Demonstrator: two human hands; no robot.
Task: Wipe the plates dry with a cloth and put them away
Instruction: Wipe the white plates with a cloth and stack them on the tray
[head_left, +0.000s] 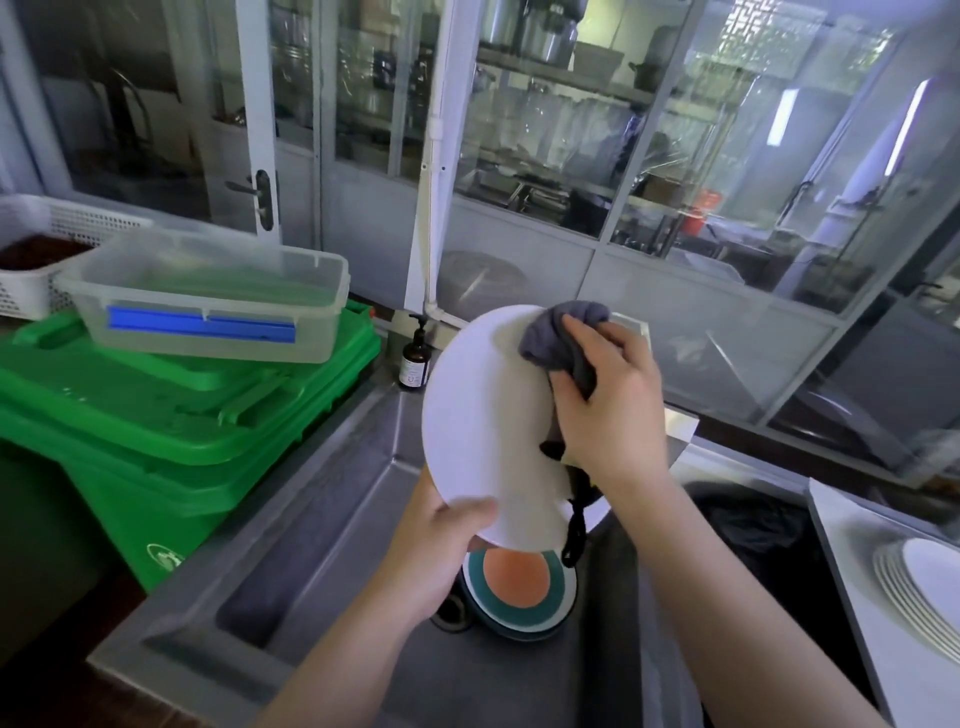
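Note:
A large white plate (483, 415) is held tilted above the steel sink (322, 519). My left hand (441, 545) grips its lower rim, thumb on the face. My right hand (608, 405) presses a grey cloth (558, 338) against the plate's upper right part; a dark loop of the cloth hangs down past the rim. In the sink below lies a plate with an orange centre and teal ring (517, 587), on top of others. A stack of white plates (919, 592) rests on the white counter at the far right.
A green bin (171, 415) stands left of the sink with a clear plastic box (208, 296) on its lid. A white basket (31, 244) is behind it. A brown pump bottle (414, 358) stands at the sink's back corner. Glass partitions run behind.

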